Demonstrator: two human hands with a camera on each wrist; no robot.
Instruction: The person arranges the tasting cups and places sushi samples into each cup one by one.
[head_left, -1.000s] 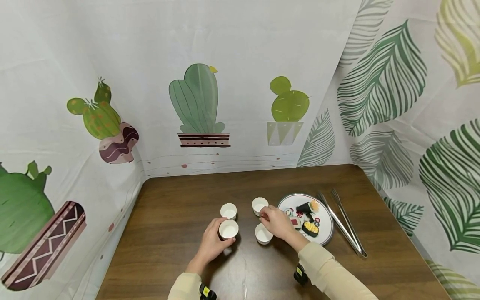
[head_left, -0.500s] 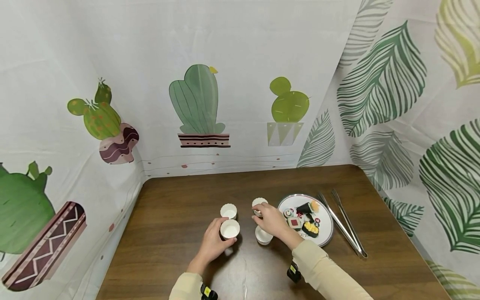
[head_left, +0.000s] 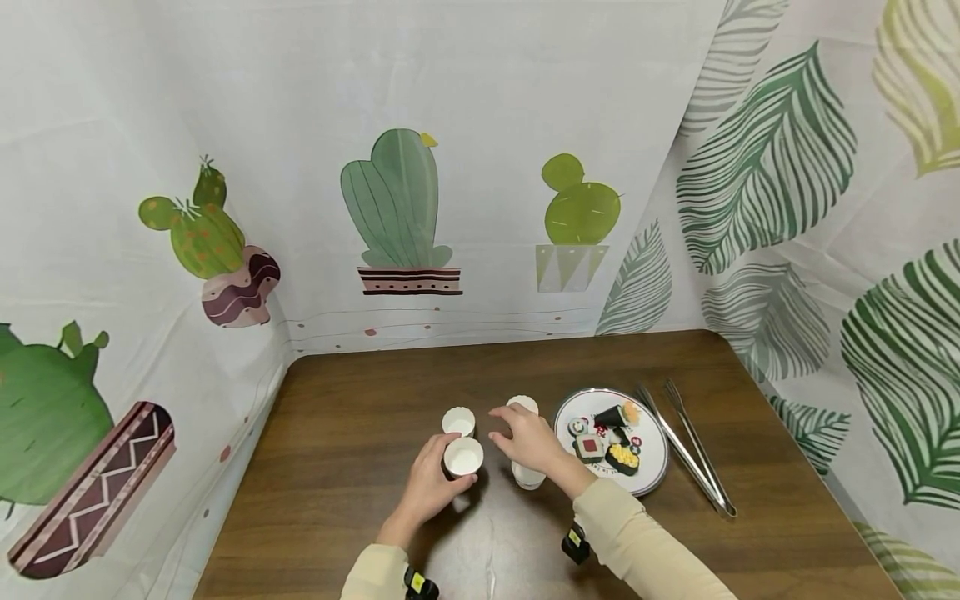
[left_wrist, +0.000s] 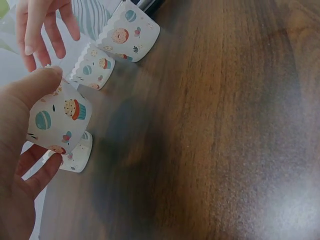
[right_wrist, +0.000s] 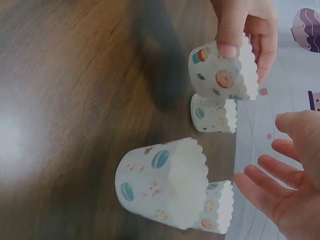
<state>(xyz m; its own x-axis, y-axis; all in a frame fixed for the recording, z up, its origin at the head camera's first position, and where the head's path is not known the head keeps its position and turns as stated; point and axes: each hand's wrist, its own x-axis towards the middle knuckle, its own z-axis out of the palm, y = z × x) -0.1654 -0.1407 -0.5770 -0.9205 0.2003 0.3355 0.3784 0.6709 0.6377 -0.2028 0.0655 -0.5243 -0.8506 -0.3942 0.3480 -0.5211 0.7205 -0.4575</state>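
My left hand (head_left: 429,485) grips a white paper baking cup (head_left: 463,457) between thumb and fingers, lifted off the table. Printed cupcakes and macarons decorate that cup (left_wrist: 62,117) in the left wrist view. Just behind it another baking cup (head_left: 458,419) stands on the table. My right hand (head_left: 534,443) hovers over two more cups with fingers apart, holding nothing. It partly covers the far right cup (head_left: 524,402) and the near right cup (head_left: 528,478). In the right wrist view the open fingers (right_wrist: 270,185) are apart from the scalloped near cup (right_wrist: 160,182).
To the right sits a round white plate (head_left: 649,458) with a dark rim, bearing several sushi pieces (head_left: 622,457). Metal tongs (head_left: 697,458) lie beside it on the brown wooden table (head_left: 360,408). A patterned cloth (head_left: 487,183) hangs along the back and sides.
My right hand has moved left, off the far right cup, and its fingers have spread. The left hand has shifted slightly right with its cup.
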